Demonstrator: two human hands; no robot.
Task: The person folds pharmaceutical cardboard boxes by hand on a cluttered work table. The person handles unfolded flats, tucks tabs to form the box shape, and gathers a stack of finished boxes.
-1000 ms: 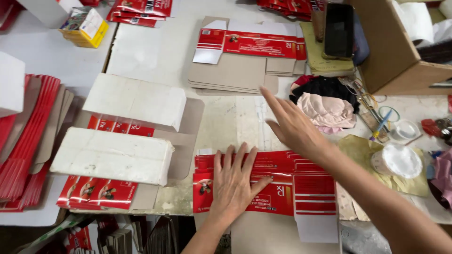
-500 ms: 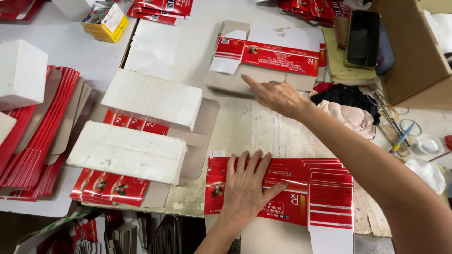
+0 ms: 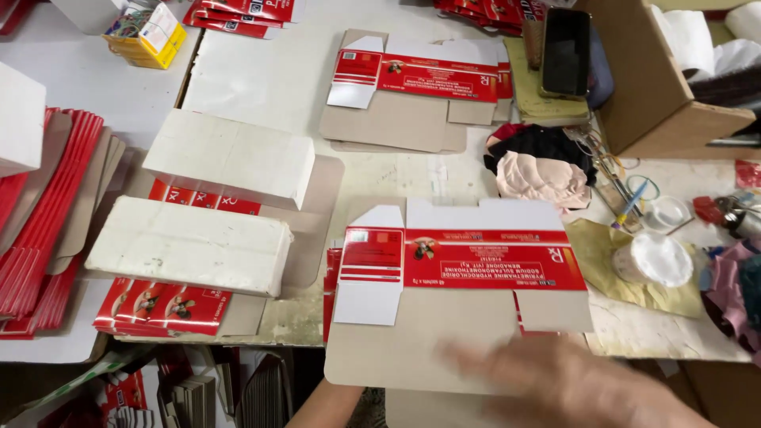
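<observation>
Cluttered worktable | right hand blurred, fingers spread flat over carton blank | left forearm below

Single head view: your camera looks steeply down at the worktable from its near edge, facing the far edge. Close range. Your blurred right hand crosses the bottom of frame. No second view to share.

Small packaging workshop, worn tabletop crowded with flat red-and-white carton blanks, stacks of unfolded red cartons along the left edge, white blocks weighing piles down, scissors and scraps at right
</observation>
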